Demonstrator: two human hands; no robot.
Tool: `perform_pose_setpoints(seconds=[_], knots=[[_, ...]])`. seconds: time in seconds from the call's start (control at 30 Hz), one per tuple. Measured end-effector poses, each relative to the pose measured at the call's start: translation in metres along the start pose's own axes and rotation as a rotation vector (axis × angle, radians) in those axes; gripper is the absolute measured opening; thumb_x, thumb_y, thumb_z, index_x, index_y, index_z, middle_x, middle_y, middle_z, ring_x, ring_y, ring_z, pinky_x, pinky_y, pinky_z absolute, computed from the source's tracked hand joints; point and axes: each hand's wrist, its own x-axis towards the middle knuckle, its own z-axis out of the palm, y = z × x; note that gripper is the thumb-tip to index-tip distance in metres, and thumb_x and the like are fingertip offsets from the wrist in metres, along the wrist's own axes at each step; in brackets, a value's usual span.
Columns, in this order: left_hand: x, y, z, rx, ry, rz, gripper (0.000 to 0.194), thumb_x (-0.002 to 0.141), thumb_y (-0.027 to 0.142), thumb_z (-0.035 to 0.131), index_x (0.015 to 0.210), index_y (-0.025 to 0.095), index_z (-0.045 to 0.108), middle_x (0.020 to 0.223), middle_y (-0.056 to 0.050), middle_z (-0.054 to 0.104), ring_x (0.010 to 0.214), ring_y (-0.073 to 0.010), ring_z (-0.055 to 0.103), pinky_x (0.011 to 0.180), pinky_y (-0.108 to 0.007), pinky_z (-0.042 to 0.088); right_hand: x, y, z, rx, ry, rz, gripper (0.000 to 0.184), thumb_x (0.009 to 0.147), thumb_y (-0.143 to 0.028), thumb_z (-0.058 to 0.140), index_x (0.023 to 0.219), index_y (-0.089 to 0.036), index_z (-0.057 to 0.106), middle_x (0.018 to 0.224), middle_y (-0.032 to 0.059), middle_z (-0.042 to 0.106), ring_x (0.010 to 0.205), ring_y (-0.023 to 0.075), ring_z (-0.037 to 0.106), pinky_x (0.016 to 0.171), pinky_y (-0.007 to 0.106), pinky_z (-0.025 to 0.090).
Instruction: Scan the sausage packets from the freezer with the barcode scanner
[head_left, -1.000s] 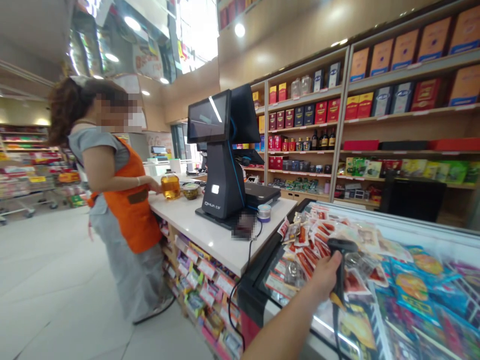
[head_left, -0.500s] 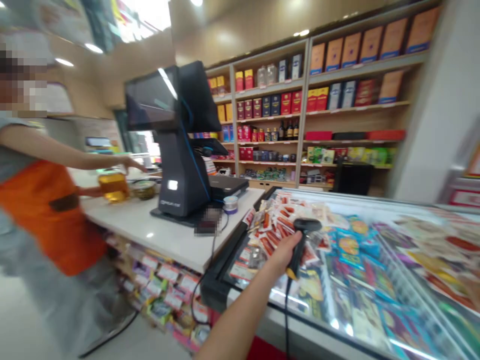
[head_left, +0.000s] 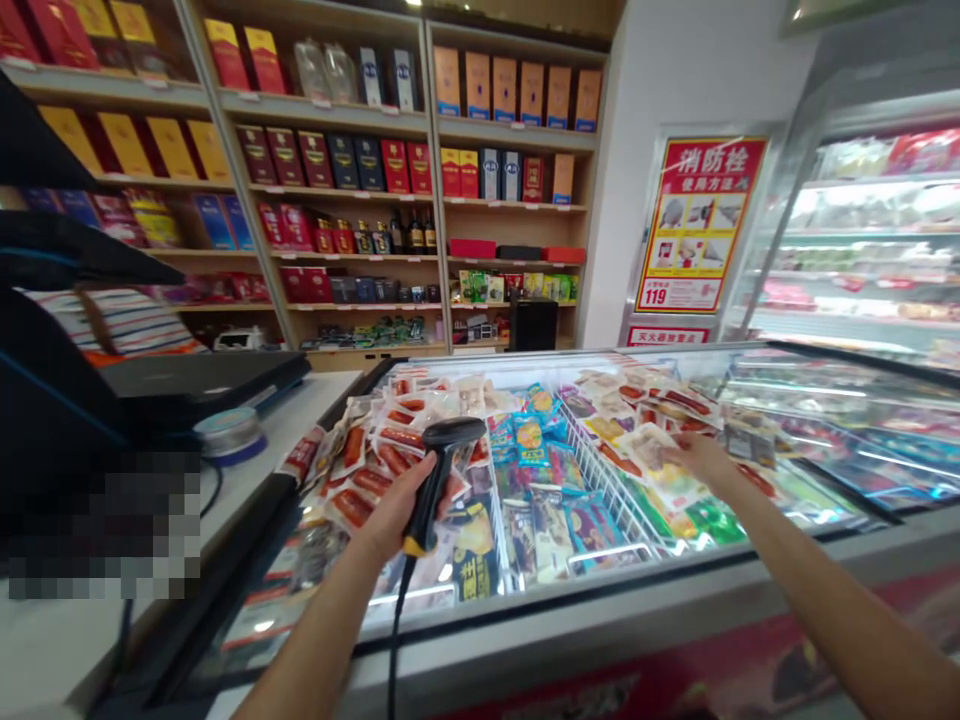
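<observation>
My left hand (head_left: 401, 508) is wrapped round the handle of a black barcode scanner (head_left: 439, 480), held upright over the freezer with its cable hanging down. Beneath it lie clear packs of sausages (head_left: 375, 478) in a heap on the freezer's glass. On the right side, my right hand (head_left: 701, 455) reaches over the freezer, its fingers closed at the edge of a pale, clear-wrapped food packet (head_left: 651, 452). Other sausage packs (head_left: 682, 402) lie just beyond that hand. The fingertips are partly hidden and slightly blurred.
The chest freezer (head_left: 600, 590) holds blue snack bags (head_left: 529, 440) and a white wire divider (head_left: 600, 480). To the left are a white counter (head_left: 300, 410), a tape roll (head_left: 229, 432) and a dark checkout terminal (head_left: 52, 400). Shelves of boxes (head_left: 337, 160) stand behind.
The view has swung to the right, and the co-worker in the orange apron has left it. My right hand has come into view at the food packets. The scanner stays in my left hand.
</observation>
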Motion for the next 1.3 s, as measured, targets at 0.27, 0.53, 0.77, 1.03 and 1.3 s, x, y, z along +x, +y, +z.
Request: perform_pose_setpoints(seconds=[0.27,0.53,0.77,1.03,1.3], knots=[[0.000,0.010,0.010,-0.075,-0.048,-0.032,0.035,0.072,0.046,0.044,0.069,0.012,0.053,0.052,0.000,0.053,0.041,-0.0068,0.046,0.039,-0.018,0.035,-0.014,-0.057,0.025,0.188,0.057,-0.165,0.028,0.059,-0.042,0.052,0.066,-0.015,0.055,0.051,-0.0006,0.054,0.048,0.0123,0.046,0.046,0.023,0.032],[-0.009,0.020,0.017,-0.109,-0.023,-0.006,0.037,0.071,0.048,0.044,0.069,0.012,0.053,0.052,0.001,0.051,0.040,-0.0063,0.044,0.039,-0.018,0.033,-0.034,-0.105,0.142,0.382,0.100,-0.199,0.029,0.062,-0.044,0.048,0.065,-0.016,0.050,0.057,0.0028,0.054,0.053,0.0150,0.047,0.050,0.025,0.034],[-0.021,0.019,0.015,-0.170,-0.099,-0.002,0.036,0.073,0.046,0.043,0.076,0.012,0.053,0.055,0.000,0.051,0.042,-0.0068,0.045,0.041,-0.018,0.033,-0.041,-0.111,0.166,0.380,0.078,-0.247,0.031,0.063,-0.047,0.047,0.067,-0.016,0.050,0.061,0.0033,0.055,0.055,0.0148,0.047,0.053,0.026,0.033],[-0.032,0.030,0.038,-0.227,-0.247,-0.007,0.037,0.075,0.046,0.039,0.087,0.013,0.053,0.061,-0.002,0.052,0.043,-0.0063,0.044,0.042,-0.019,0.030,-0.052,-0.113,0.160,0.424,0.025,-0.236,0.027,0.064,-0.045,0.048,0.066,-0.018,0.047,0.066,0.0030,0.057,0.057,0.0140,0.048,0.056,0.025,0.034],[-0.031,0.033,0.035,-0.242,-0.249,-0.065,0.041,0.074,0.049,0.038,0.090,0.014,0.051,0.062,-0.001,0.050,0.044,-0.0059,0.043,0.042,-0.018,0.030,-0.049,-0.109,0.160,0.465,0.009,-0.212,0.026,0.062,-0.043,0.050,0.067,-0.017,0.047,0.070,0.0040,0.058,0.061,0.0147,0.050,0.058,0.024,0.035]])
